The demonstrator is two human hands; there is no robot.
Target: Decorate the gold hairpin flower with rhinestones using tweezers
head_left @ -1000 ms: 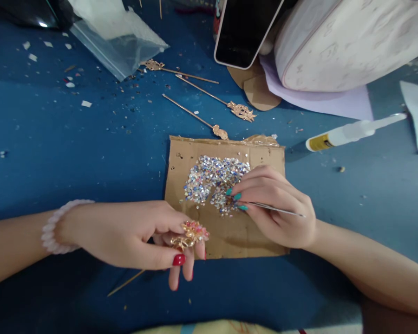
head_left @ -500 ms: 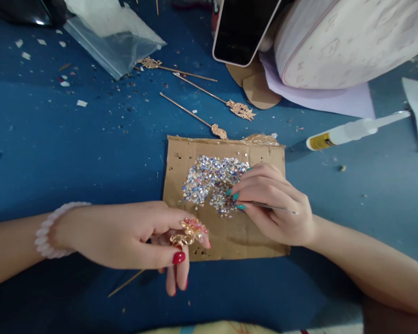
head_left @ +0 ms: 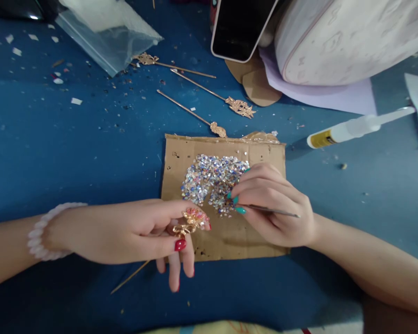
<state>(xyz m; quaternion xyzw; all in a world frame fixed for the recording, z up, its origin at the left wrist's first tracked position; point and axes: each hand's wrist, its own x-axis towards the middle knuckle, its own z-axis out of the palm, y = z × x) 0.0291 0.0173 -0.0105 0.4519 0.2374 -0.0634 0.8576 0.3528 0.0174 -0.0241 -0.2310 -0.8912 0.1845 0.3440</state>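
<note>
Head-worn view, close, forward and down

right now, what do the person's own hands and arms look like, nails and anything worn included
The left hand has glossy red nails, with a pale pink bracelet of round, translucent beads at its wrist. The right hand has teal nails and no visible bracelet. No sleeve shows on the left forearm or right forearm.

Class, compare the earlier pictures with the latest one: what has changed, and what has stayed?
The left hand has shifted slightly toward the glittery pile, carrying the pink-and-gold ornament. Neither hand visibly takes or releases anything. The right hand stays at the pile, holding the thin tool; the cardboard lies as before.
</note>
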